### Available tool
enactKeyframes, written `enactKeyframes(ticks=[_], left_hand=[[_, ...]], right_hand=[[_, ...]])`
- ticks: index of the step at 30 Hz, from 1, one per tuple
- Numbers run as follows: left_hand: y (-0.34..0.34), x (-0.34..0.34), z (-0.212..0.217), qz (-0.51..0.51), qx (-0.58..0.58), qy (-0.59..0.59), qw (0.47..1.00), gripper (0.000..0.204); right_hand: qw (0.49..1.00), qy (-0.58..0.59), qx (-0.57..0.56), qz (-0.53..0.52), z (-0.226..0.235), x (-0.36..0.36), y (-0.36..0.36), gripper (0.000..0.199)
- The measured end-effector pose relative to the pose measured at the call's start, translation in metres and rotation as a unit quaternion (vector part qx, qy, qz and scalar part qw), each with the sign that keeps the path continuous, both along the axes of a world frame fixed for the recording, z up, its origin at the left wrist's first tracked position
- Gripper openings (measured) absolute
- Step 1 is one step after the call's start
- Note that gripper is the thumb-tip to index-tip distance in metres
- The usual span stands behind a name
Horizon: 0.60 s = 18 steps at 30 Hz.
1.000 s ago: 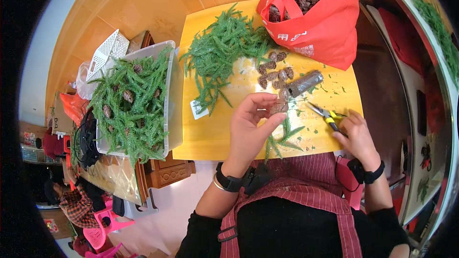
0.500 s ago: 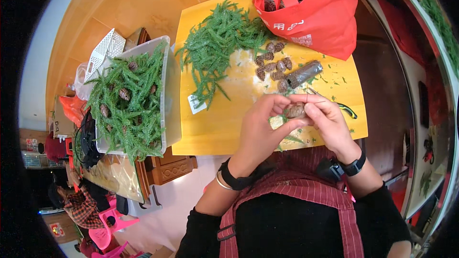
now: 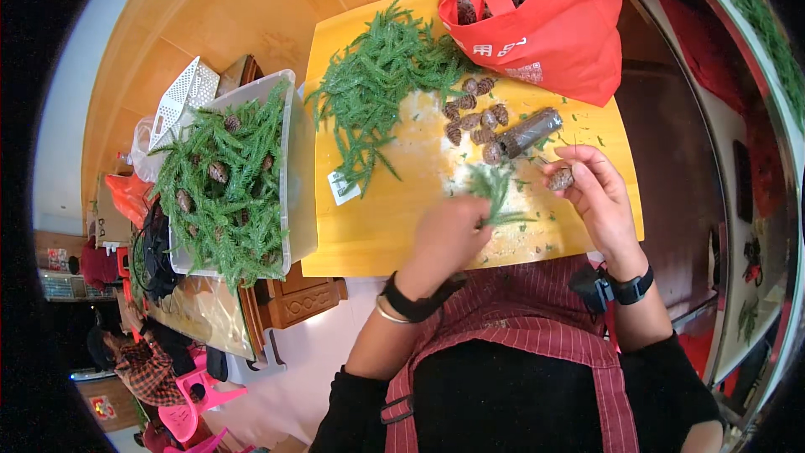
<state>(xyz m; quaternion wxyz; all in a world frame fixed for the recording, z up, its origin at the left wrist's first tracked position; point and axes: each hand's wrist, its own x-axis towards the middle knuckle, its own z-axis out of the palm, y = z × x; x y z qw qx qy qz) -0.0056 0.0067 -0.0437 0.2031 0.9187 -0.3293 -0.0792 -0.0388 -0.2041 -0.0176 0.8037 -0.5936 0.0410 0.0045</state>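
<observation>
Green sprig (image 3: 495, 193) in your left hand (image 3: 449, 239), brown pine cone (image 3: 560, 178) in your right hand (image 3: 597, 197): you look to be at the joining step, with both pieces lifted just over the yellow board (image 3: 377, 235) and not yet touching. Your left fingers are closed in a pinch on the sprig's stem, needles fanning up and away from you; your right thumb and fingertips are closed around the cone, held near the board's right side, just below the grey roll (image 3: 530, 130). To my eye the next move calls for bringing stem and cone base together squarely and keeping both grips firm, since the needles are springy and the cone is small. Loose cones (image 3: 474, 113) lie in a cluster between the pile of cut greenery (image 3: 377, 84) and the roll. For packaging: a red cloth bag (image 3: 562, 29) with white lettering stands at the board's far right corner, open and full of cones; a small white tag (image 3: 342, 189) lies at the near edge of the greenery; a clear plastic tub (image 3: 295, 168) heaped with finished sprigs and cones sits just left of the board, with a white lattice basket (image 3: 189, 92) beyond it.
</observation>
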Motion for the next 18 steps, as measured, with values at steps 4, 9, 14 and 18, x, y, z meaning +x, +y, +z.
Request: enactKeyframes(ticks=[4, 9, 14, 18], left_hand=[[0.019, 0.007, 0.029, 0.111, -0.24, 0.305, 0.915, 0.008], [0.028, 0.004, 0.038, 0.074, -0.477, 0.495, 0.723, 0.017], [0.025, 0.007, 0.023, 0.052, -0.497, 0.51, 0.7, 0.025], [0.013, 0.0, 0.023, 0.064, -0.561, 0.468, 0.68, 0.037]], right_hand=[[0.999, 0.009, 0.043, 0.032, -0.005, -0.001, -0.009, 0.016], [0.994, 0.0, 0.008, 0.111, 0.001, -0.004, -0.002, 0.017], [0.979, -0.02, 0.052, 0.198, 0.007, -0.004, 0.002, 0.017], [0.98, -0.049, 0.005, 0.193, 0.014, -0.002, 0.011, 0.011]])
